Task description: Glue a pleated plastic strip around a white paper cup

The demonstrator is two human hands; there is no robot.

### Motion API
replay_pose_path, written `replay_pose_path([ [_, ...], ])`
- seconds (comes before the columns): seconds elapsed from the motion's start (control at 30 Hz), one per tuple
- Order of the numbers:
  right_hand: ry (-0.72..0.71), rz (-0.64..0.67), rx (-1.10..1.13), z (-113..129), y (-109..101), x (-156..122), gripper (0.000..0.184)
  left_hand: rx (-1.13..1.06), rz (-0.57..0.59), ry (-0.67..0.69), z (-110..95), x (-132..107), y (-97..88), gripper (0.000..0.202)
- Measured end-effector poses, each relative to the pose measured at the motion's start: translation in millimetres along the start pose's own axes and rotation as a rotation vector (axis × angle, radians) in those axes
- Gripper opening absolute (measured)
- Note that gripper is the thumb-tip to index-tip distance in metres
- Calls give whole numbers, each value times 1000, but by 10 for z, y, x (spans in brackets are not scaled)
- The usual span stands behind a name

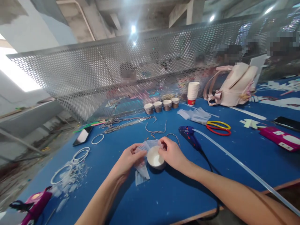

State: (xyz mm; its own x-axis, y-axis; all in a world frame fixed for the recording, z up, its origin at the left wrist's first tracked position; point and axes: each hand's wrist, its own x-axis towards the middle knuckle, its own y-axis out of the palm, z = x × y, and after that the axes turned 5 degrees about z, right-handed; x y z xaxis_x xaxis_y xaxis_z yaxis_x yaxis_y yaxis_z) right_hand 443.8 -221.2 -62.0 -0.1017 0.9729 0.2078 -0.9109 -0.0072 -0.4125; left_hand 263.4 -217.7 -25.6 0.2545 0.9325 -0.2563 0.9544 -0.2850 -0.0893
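A small paper cup (155, 158), white inside and grey outside, stands in front of me on the blue table. Sheer white pleated fabric (142, 170) runs behind the cup and hangs down at its left side. My left hand (131, 157) is closed on the fabric, thumb against fingers, just left of the rim. At the cup's right rim my right hand (172, 153) pinches the other end of the fabric, its fingertips touching the cup. Whether the fabric is fixed to the cup cannot be seen.
A blue glue gun (191, 137) with a long glue stick (234, 161) lies right. Scissors (217, 127), more fabric (194, 114), grey cord (122, 123), small cups (157, 107) and a cup stack (193, 93) are behind. White rings (81, 155) and scraps lie left.
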Motion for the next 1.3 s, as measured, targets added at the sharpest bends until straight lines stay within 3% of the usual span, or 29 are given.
replay_pose_path([
  [0.13,-3,-39,-17,-30,18,-11,10,-5,-46,36,28,-4,87,35],
  [0.3,-3,-68,-15,-70,38,-17,10,16,-147,74,59,-20,168,32],
  [0.73,15,-47,-5,-57,38,-26,10,78,-189,83,44,-45,213,22],
  [0.9,32,-4,0,-20,-57,8,9,64,-217,68,57,-55,258,20],
  [1.1,50,153,142,33,-194,194,29,58,-234,96,32,-72,315,19],
  [1.2,49,267,185,30,-183,265,26,63,-240,98,24,-73,314,20],
  [1.3,62,294,186,27,-156,285,21,59,-237,95,33,-62,302,21],
])
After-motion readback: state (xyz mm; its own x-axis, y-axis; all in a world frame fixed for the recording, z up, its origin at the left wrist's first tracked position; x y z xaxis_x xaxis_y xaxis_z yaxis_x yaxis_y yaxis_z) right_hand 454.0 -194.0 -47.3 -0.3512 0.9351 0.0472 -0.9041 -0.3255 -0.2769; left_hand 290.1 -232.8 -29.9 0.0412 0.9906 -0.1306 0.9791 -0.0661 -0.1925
